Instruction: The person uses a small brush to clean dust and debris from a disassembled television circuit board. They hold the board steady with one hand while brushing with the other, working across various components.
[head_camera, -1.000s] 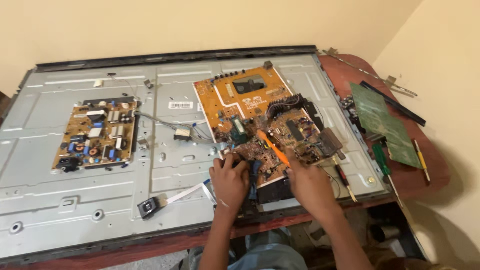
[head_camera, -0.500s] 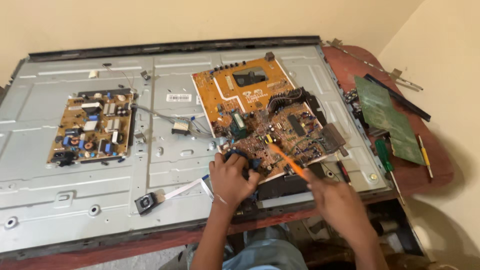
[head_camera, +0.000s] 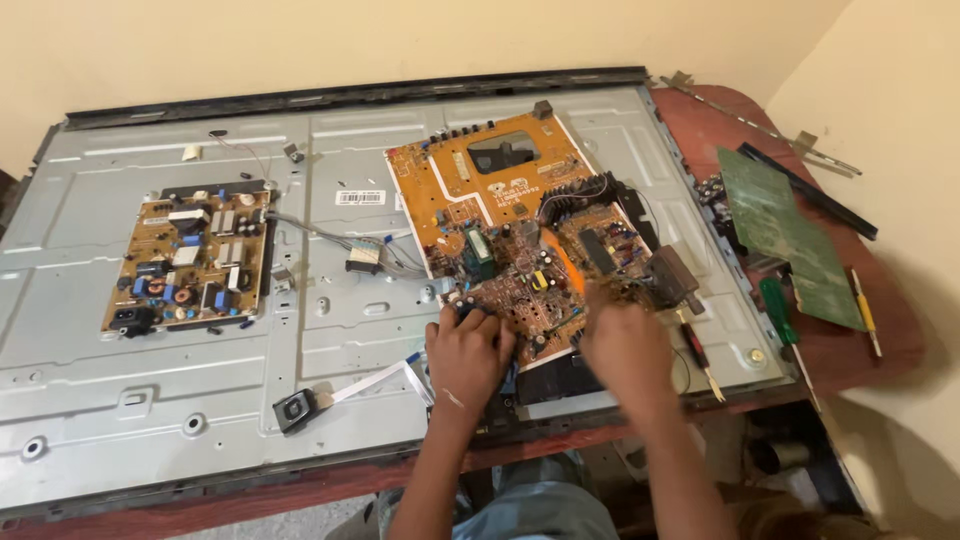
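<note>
Head camera view, looking down at the metal back panel of a flat television (head_camera: 330, 400) lying on a reddish-brown table (head_camera: 860, 350). An orange circuit board (head_camera: 520, 220) crowded with components rests on the panel's right half. The left hand (head_camera: 468, 355) is curled closed over the board's near left corner, fingers pressing on small capacitors. The right hand (head_camera: 628, 345) is blurred at the board's near right edge, holding an orange-handled tool (head_camera: 562, 265) that angles across the board; how tightly it grips cannot be told. A smaller power board (head_camera: 190, 262) sits well apart on the left. A green circuit board (head_camera: 790, 235) and a green-handled screwdriver (head_camera: 780, 312) lie on the table at right.
</note>
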